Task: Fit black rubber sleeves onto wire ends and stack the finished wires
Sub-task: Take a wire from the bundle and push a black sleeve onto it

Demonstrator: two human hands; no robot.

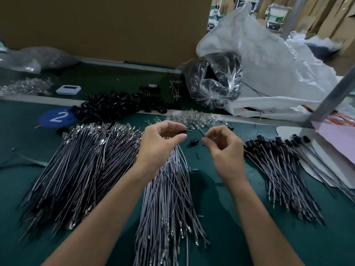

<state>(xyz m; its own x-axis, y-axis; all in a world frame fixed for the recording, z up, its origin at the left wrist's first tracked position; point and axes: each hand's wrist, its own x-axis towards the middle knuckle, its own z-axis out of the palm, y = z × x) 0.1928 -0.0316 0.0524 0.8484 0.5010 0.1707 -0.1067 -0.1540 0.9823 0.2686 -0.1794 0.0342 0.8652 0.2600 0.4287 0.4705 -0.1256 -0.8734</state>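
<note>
Above the dark green work mat [221, 208], at centre, a small black rubber sleeve [183, 132] is pinched by the left hand [163, 143]. The end of a thin grey wire [202, 134] is pinched by the right hand [224, 150], close to the sleeve. Finished black-sleeved wires [278, 169] are stacked at 3 o'clock, and loose black rubber sleeves [119, 106] are heaped at 11 o'clock.

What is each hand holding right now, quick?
Left hand: closed, pinching a black rubber sleeve between thumb and fingers.
Right hand: closed, pinching a wire end at its fingertips.
</note>
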